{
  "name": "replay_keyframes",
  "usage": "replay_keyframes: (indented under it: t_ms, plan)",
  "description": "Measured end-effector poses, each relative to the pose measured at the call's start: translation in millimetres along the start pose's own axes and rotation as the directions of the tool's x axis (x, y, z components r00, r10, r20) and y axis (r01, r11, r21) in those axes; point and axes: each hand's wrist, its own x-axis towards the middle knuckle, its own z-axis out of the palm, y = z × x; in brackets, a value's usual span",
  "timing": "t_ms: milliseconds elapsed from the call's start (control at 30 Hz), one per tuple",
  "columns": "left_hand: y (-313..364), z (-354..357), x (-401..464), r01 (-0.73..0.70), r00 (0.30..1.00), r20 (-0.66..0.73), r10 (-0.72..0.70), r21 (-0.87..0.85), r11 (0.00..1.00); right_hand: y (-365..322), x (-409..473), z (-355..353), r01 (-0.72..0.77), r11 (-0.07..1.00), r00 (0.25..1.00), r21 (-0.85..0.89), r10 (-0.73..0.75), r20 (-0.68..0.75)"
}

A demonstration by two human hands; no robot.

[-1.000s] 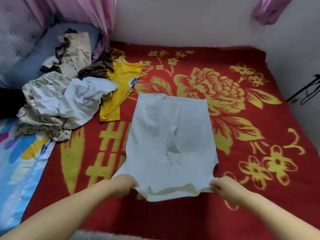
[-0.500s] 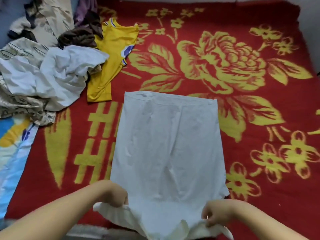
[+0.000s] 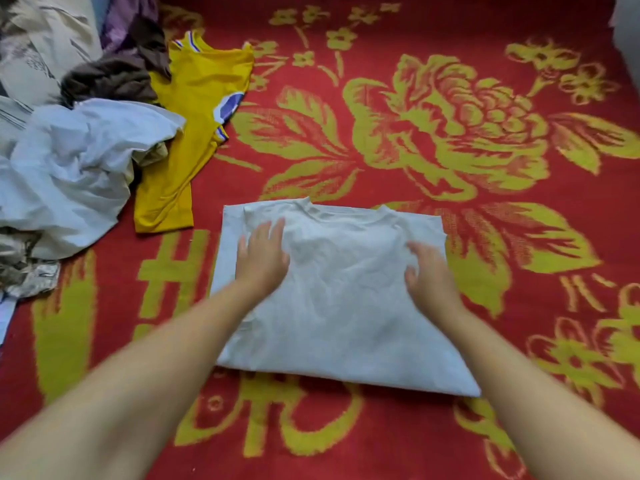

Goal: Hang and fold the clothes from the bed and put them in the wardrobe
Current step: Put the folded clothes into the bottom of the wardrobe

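White T-shirt [image 3: 346, 299]: one; lies folded on the bed's red-and-yellow floral blanket [image 3: 450, 98], near its front middle; half a second ago it lay at full length with both hands pinching its near hem, and now that hem is carried over to the collar end, so the piece is half as long and its neckline shows at the far edge; judged, one fold is done and the cloth is being smoothed, with a further fold or the trip to the wardrobe not yet begun.

Left hand [image 3: 261, 258]: one; fingers straight and spread, palm flat on the shirt's upper left part; it grips nothing.

Right hand [image 3: 427, 271]: one; blurred, fingers loosely extended over the shirt's upper right part, seemingly touching the cloth; it holds nothing that can be made out.

Yellow jersey [image 3: 187, 140]: one; lies flat just beyond the shirt's far left corner, apart from it; blue-and-white trim at collar and sleeve; unfolded.

Crumpled white garment [image 3: 72, 174]: one; heaped at the left, overlapping the jersey's edge.

Dark brown garment [image 3: 110, 81]: one; bunched behind the white heap.

Patterned beige cloth [image 3: 41, 39]: at least one, top left, partly cut off; a further patterned piece shows beneath the heap, count uncertain.

Wardrobe: not in view.
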Motion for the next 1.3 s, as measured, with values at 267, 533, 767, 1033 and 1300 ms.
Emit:
replay_keyframes:
  t_ms: [267,533,767,1033,1300]
  plan:
    - [-118,108,-119,0.328,0.940,0.132,-0.316,-0.084,0.941,85,-112,73,-0.079,0.859,0.832,-0.506,0.337,0.441]
    - [-165,77,-114,0.544,0.826,0.272,-0.493,-0.612,0.574,15,-57,85,-0.063,0.895,0.934,-0.441,0.210,0.291]
    - [-160,86,-132,0.546,0.819,0.407,-0.404,-0.770,0.330,-169,51,157,0.262,0.963,0.892,-0.056,-0.220,0.394]
    - [-170,112,-151,0.255,0.966,0.141,-0.217,-0.384,0.887,-253,124,229,0.124,0.948,0.891,-0.292,0.023,0.453]
    - [-202,85,-178,0.218,0.952,0.040,-0.303,-0.784,0.582,-254,139,238,0.055,0.969,0.948,-0.241,0.025,0.318]
